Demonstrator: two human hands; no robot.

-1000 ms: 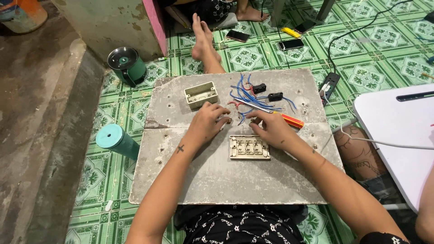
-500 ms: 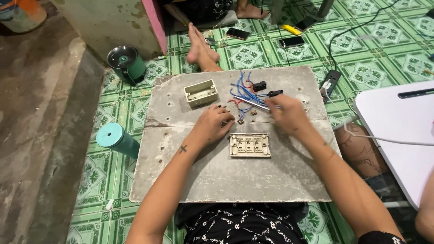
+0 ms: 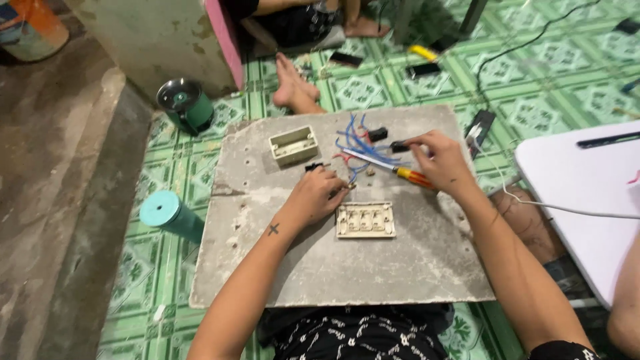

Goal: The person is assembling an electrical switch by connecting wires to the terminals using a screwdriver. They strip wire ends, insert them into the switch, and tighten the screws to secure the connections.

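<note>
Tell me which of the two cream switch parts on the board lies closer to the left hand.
The flat switch plate, just right of the left hand; the hollow back box sits farther up.

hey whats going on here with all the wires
A person sits on the green tiled floor with a grey concrete slab across their lap. The right hand holds an orange-handled screwdriver, its tip in a tangle of blue and red wires. The left hand rests at the wires' near end. A cream switch plate and a cream wall box lie on the slab.
</note>
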